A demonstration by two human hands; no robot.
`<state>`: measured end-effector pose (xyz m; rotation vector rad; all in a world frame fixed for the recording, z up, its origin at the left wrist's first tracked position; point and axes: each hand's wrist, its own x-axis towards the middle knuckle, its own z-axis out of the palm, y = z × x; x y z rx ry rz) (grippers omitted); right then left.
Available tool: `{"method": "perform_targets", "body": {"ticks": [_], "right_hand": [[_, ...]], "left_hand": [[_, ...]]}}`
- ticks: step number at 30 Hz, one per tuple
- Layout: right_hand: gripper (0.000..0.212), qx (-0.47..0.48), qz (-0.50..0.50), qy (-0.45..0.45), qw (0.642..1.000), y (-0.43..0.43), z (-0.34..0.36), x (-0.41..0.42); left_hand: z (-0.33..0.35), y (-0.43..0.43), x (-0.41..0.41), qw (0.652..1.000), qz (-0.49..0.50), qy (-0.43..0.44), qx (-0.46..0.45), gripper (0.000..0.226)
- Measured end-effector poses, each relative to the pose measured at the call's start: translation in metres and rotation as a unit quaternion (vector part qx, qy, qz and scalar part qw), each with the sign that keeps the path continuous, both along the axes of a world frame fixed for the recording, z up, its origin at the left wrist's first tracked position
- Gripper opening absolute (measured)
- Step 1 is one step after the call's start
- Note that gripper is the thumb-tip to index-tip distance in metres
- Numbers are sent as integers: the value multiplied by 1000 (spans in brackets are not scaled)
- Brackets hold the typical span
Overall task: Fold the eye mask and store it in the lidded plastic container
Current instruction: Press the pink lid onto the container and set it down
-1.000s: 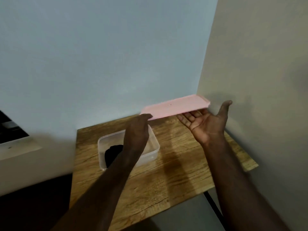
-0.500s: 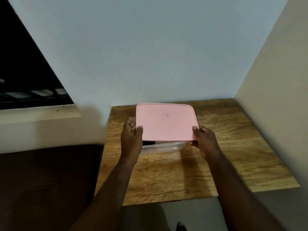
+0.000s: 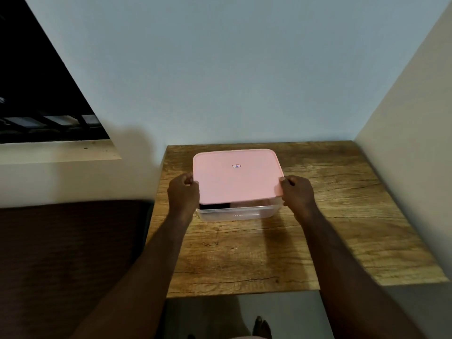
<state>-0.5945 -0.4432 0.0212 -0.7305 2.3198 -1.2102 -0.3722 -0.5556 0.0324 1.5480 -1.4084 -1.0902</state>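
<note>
Lidding was the step in hand. The left hand (image 3: 183, 195) and right hand (image 3: 298, 195) each kept a pinching grip on a side edge of the pink lid (image 3: 236, 178), which sat over the clear container (image 3: 234, 214) near the back edge of the worktop (image 3: 330, 241). The dark eye mask (image 3: 215, 206) lay inside. The next move likely called for seating the lid squarely.

— what is in front of you?
— a brown wood table (image 3: 342, 216), in a corner. a pale blue wall (image 3: 220, 69) is behind it and a cream wall (image 3: 415, 118) is on my right.
— and on your left?
— a dark window (image 3: 29, 94) with bars, over a pale ledge (image 3: 49, 152).
</note>
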Motion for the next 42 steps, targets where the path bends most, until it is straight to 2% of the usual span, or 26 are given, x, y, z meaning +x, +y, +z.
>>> {"method": "perform_targets", "body": {"ticks": [5, 11, 20, 42], "right_hand": [[22, -37, 4, -38, 999, -5, 19, -7], [24, -3, 22, -27, 999, 2, 8, -9], [31, 61, 43, 64, 995, 9, -10, -2], [37, 99, 44, 137, 985, 12, -18, 10]], "left_hand": [[12, -23, -5, 999, -33, 30, 0, 27], [5, -21, -5, 999, -38, 25, 23, 30], [-16, -2, 6, 993, -33, -111, -26, 30], [-24, -9, 7, 992, -20, -115, -42, 32]]}}
